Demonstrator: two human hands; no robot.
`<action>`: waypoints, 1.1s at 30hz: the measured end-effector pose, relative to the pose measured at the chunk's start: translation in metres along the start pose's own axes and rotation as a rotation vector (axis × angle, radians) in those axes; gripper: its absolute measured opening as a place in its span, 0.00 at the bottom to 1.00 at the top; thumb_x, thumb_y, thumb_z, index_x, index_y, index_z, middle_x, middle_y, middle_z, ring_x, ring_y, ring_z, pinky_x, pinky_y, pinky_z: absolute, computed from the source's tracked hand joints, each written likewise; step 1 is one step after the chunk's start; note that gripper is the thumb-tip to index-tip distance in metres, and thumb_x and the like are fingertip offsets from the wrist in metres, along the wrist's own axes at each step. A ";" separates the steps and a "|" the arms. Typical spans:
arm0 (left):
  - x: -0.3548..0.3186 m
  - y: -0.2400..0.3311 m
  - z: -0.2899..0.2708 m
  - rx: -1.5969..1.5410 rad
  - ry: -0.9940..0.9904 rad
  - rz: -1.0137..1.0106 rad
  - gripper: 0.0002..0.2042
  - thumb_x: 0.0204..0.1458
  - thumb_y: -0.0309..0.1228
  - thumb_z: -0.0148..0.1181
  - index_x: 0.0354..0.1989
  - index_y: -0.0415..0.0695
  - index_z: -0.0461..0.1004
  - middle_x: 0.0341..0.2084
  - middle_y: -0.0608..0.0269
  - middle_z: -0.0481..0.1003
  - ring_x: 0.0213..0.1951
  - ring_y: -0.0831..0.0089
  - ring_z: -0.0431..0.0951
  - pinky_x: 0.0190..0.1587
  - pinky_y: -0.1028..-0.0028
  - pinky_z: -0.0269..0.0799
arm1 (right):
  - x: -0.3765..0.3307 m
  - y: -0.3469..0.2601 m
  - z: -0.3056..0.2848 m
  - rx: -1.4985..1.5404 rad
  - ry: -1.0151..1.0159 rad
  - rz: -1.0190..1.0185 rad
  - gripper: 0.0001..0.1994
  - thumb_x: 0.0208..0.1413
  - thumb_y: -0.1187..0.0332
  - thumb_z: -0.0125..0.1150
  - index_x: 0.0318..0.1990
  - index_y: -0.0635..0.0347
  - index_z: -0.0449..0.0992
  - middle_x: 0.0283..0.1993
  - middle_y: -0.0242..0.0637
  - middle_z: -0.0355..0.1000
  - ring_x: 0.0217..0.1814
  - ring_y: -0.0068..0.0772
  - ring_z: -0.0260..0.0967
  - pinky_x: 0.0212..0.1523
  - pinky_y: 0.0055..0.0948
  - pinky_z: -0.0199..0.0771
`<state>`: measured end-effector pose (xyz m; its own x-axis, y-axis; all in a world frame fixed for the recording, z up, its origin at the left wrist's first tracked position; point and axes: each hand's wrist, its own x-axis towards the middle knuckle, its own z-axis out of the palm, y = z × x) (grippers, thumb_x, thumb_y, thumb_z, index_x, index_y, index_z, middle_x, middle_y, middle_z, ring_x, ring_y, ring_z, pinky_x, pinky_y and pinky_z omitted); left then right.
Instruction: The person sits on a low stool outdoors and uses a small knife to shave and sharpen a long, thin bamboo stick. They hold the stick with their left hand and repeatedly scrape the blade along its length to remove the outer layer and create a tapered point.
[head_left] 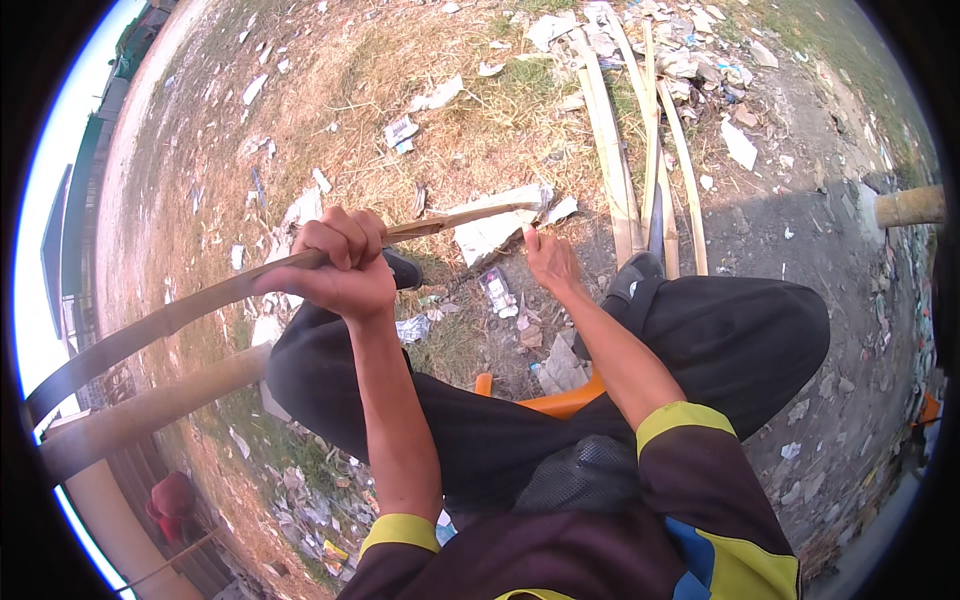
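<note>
My left hand (pixel 345 265) is wrapped round a long, flat strip of split bamboo (pixel 190 312). From the left edge the strip runs up through my fist and on to the right, with a dark mark just past my fingers. Over the ground between my knees, my right hand (pixel 555 262) is closed, thumb uppermost, below the strip's right end. Whatever those fingers hold, if anything, is too small or hidden to make out.
Several bamboo strips (pixel 612 150) lie on the ground ahead, right of centre. A bamboo pole (pixel 165 410) passes by my left knee; another pole (pixel 908 207) juts in at right. Paper scraps (pixel 490 238) litter the ground. An orange seat (pixel 565 402) shows beneath me.
</note>
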<state>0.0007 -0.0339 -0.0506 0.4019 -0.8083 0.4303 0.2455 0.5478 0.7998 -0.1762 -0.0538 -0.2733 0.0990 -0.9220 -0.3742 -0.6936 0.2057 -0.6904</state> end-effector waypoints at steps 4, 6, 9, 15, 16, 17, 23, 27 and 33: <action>-0.001 -0.004 0.001 0.005 0.005 0.007 0.36 0.42 0.74 0.24 0.11 0.48 0.47 0.07 0.72 0.45 0.11 0.80 0.41 0.16 0.76 0.37 | 0.011 -0.002 0.015 0.115 -0.022 -0.106 0.33 0.59 0.44 0.31 0.30 0.66 0.76 0.31 0.62 0.71 0.36 0.62 0.69 0.42 0.49 0.68; 0.002 -0.004 0.001 -0.010 -0.029 0.009 0.36 0.41 0.74 0.24 0.11 0.48 0.48 0.08 0.72 0.45 0.11 0.80 0.41 0.16 0.76 0.37 | 0.018 -0.002 0.016 -0.006 -0.007 0.069 0.33 0.59 0.44 0.31 0.31 0.68 0.76 0.33 0.62 0.71 0.38 0.62 0.69 0.43 0.49 0.68; 0.002 -0.002 0.002 0.022 0.039 0.000 0.36 0.41 0.74 0.24 0.11 0.47 0.47 0.07 0.72 0.46 0.11 0.80 0.40 0.15 0.76 0.36 | 0.023 0.012 0.006 -0.090 0.009 0.019 0.34 0.58 0.44 0.32 0.35 0.70 0.75 0.37 0.63 0.70 0.44 0.60 0.68 0.48 0.47 0.67; -0.005 -0.001 0.010 0.035 -0.046 0.017 0.35 0.43 0.72 0.26 0.11 0.48 0.48 0.08 0.72 0.46 0.10 0.80 0.42 0.15 0.77 0.39 | 0.026 0.035 -0.007 -0.195 -0.163 0.238 0.31 0.59 0.47 0.32 0.47 0.68 0.71 0.49 0.60 0.67 0.54 0.55 0.65 0.54 0.46 0.64; -0.005 -0.002 0.009 0.024 -0.047 0.008 0.35 0.43 0.73 0.26 0.11 0.49 0.48 0.08 0.73 0.46 0.11 0.79 0.41 0.17 0.76 0.39 | 0.028 0.032 -0.010 -0.169 -0.252 0.276 0.30 0.59 0.48 0.32 0.47 0.68 0.72 0.49 0.60 0.67 0.54 0.56 0.64 0.54 0.46 0.63; -0.004 -0.001 0.007 0.039 -0.030 -0.012 0.35 0.43 0.72 0.26 0.11 0.49 0.47 0.09 0.73 0.45 0.11 0.79 0.41 0.17 0.76 0.39 | 0.030 0.025 -0.013 -0.178 -0.223 0.261 0.31 0.59 0.48 0.32 0.45 0.69 0.72 0.49 0.60 0.67 0.54 0.56 0.64 0.56 0.45 0.62; 0.000 0.003 -0.011 0.002 0.186 -0.012 0.34 0.45 0.71 0.26 0.12 0.49 0.46 0.09 0.72 0.45 0.12 0.79 0.42 0.18 0.76 0.40 | 0.000 -0.035 -0.046 -0.106 -0.079 -0.010 0.28 0.61 0.51 0.32 0.36 0.68 0.75 0.38 0.60 0.71 0.45 0.57 0.68 0.49 0.44 0.64; -0.002 0.003 -0.013 -0.006 0.240 -0.040 0.34 0.46 0.70 0.27 0.12 0.49 0.46 0.10 0.72 0.45 0.12 0.78 0.43 0.18 0.76 0.41 | -0.032 -0.076 -0.049 0.222 -0.110 -0.221 0.30 0.62 0.49 0.31 0.31 0.69 0.72 0.31 0.61 0.71 0.38 0.62 0.68 0.41 0.47 0.65; -0.009 0.001 -0.011 -0.066 0.076 -0.055 0.34 0.46 0.70 0.31 0.13 0.46 0.50 0.10 0.71 0.48 0.13 0.79 0.46 0.17 0.77 0.43 | -0.052 -0.084 -0.030 0.125 -0.100 -0.217 0.32 0.61 0.48 0.32 0.24 0.71 0.71 0.26 0.62 0.69 0.33 0.64 0.67 0.36 0.49 0.62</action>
<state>0.0068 -0.0239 -0.0581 0.4514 -0.8203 0.3513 0.3255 0.5179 0.7911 -0.1447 -0.0329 -0.1776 0.3100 -0.9134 -0.2638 -0.5555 0.0511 -0.8300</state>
